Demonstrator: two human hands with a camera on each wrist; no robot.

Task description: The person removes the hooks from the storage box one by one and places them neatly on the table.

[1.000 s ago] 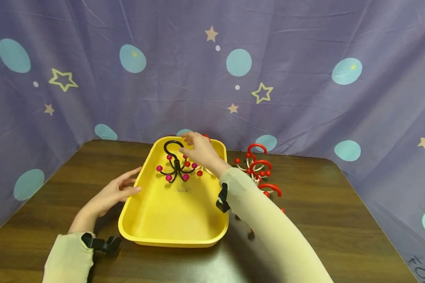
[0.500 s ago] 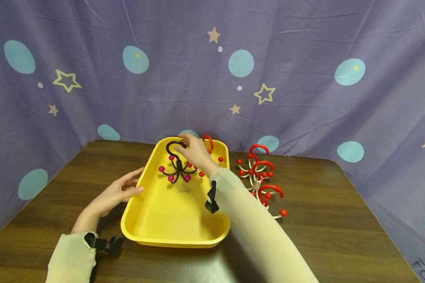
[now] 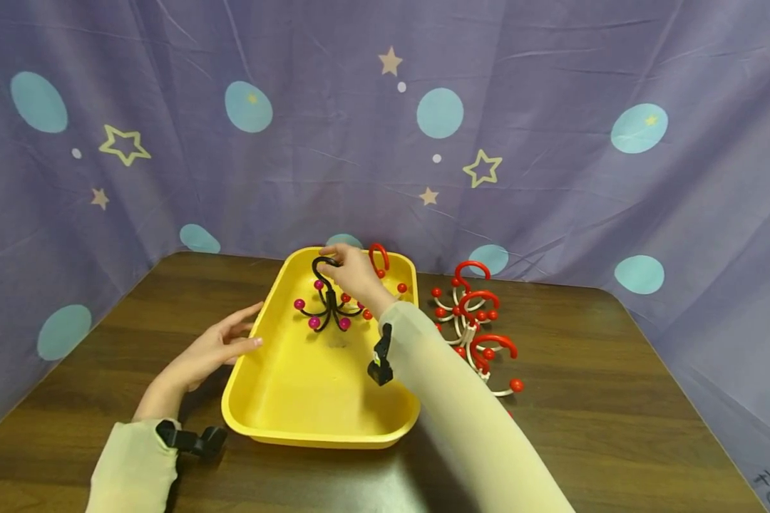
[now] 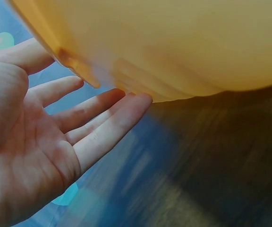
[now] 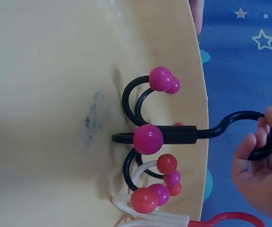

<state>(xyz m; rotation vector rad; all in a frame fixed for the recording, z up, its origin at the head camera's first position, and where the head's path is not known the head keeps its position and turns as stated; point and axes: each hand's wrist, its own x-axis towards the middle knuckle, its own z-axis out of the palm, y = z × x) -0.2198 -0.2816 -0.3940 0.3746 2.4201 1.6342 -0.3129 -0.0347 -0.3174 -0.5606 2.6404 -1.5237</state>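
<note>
My right hand pinches the curved top of a black multi-arm hook hanger with pink balls on its arm ends. This hanger stands upright at the back of the yellow tub. The right wrist view shows thumb and fingers round the loop of its black hook. My left hand touches the tub's left side from outside; the left wrist view shows its fingers nearly straight against the tub wall. A white hanger with a red hook is beside the black one in the tub, partly hidden by my right hand.
Several white hangers with red hooks and balls stand close together on the wooden table, right of the tub. My right forearm passes in front of some of them. A purple patterned curtain hangs behind and beside the table.
My right hand has come from beside the black hook to grip it, and the black hanger has turned and shifted slightly right. The left hand keeps its place at the tub.
</note>
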